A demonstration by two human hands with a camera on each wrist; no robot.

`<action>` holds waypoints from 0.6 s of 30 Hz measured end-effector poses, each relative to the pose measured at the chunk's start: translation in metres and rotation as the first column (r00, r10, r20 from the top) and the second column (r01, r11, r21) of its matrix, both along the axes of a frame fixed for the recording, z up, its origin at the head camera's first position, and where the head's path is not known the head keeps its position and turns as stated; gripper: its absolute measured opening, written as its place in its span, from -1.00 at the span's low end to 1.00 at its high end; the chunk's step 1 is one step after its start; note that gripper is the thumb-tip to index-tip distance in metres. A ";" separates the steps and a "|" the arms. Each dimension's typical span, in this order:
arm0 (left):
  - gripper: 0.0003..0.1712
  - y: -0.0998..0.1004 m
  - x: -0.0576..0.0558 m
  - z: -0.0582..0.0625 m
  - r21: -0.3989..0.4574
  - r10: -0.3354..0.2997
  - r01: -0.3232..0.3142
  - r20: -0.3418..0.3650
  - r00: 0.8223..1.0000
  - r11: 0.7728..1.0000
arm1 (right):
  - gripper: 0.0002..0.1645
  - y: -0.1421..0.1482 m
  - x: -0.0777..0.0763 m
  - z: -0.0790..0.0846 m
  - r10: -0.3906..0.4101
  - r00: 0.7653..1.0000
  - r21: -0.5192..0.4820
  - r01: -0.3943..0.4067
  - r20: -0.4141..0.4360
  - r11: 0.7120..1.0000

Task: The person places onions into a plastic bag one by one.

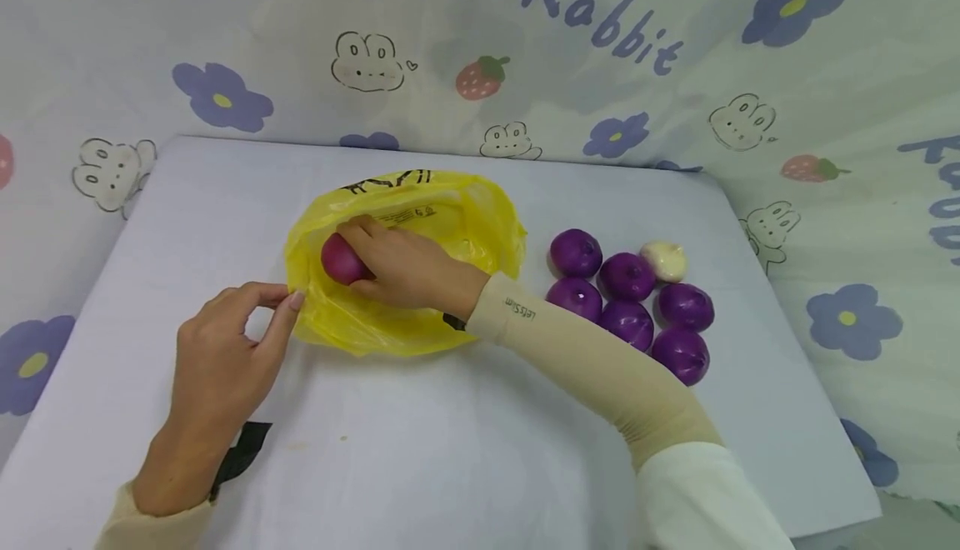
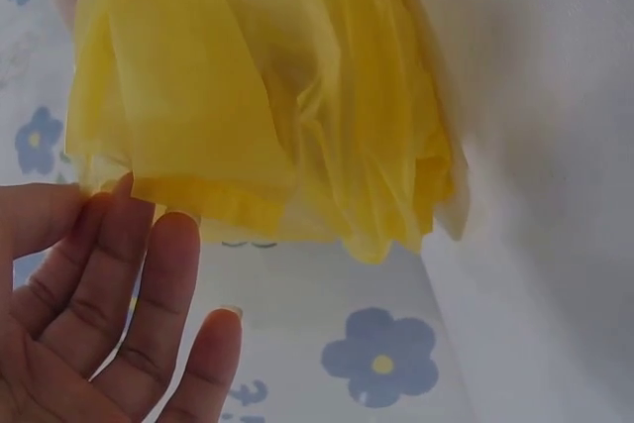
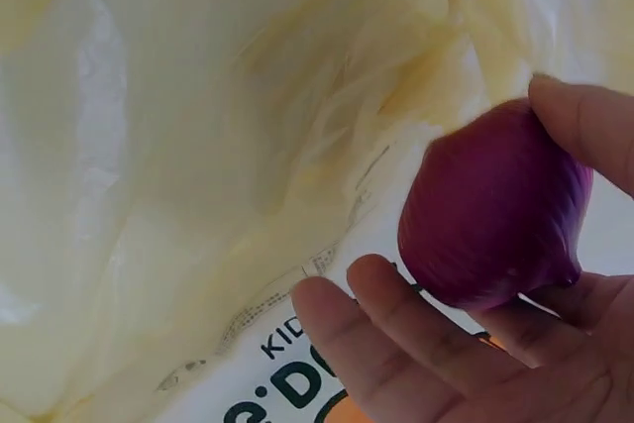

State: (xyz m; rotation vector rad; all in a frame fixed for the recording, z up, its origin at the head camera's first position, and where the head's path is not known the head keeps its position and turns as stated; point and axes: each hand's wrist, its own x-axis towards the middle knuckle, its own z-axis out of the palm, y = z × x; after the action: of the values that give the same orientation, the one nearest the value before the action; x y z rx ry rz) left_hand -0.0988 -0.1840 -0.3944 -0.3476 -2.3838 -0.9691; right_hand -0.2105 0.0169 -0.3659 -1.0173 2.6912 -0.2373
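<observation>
A yellow plastic bag (image 1: 405, 342) stands with its mouth wide on the white tabletop. My left hand (image 1: 228, 350) pinches the bag's near left rim between thumb and fingers; the left wrist view shows that pinch at the bag's (image 2: 277, 76) edge. Inside the mouth, toward the left, my right hand (image 1: 408, 267) holds a red onion (image 1: 343, 260). In the right wrist view, thumb and fingers support this purple, glossy onion (image 3: 495, 210), its pointed end toward the palm. Printed lettering shows in the bag behind it. The bag's bottom is mostly hidden.
To the right of the bag, several purple onions (image 1: 627, 276) sit in a cluster with one pale, whitish onion (image 1: 664, 261) at its back. My right forearm (image 1: 585, 358) passes in front of part of them. A patterned cloth (image 1: 420, 42) hangs behind the table (image 1: 450, 450).
</observation>
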 end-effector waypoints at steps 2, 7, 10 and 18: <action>-0.80 0.000 0.000 0.000 0.000 0.001 -0.001 -0.001 1.000 1.000 | -0.09 -0.001 -0.002 -0.004 0.001 1.000 -0.028 -0.001 -0.001 1.000; -0.79 0.001 -0.001 -0.001 -0.009 0.010 -0.010 0.005 1.000 1.000 | -0.12 -0.005 -0.010 -0.009 -0.019 1.000 -0.048 0.020 0.012 0.999; -0.79 0.000 -0.001 -0.002 -0.009 0.014 -0.014 0.017 1.000 1.000 | -0.10 -0.009 -0.015 -0.010 -0.050 0.998 -0.043 0.051 0.030 0.998; -0.80 -0.001 -0.002 -0.004 0.007 0.003 -0.003 0.014 1.000 1.000 | -0.10 -0.014 -0.026 -0.017 -0.067 0.998 -0.020 0.067 0.014 0.998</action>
State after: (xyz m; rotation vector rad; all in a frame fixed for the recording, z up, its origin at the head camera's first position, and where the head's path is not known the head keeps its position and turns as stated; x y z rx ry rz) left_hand -0.1003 -0.1854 -0.3982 -0.3358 -2.3922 -0.9817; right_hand -0.2361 0.0026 -0.3832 -0.9287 2.7193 -0.2837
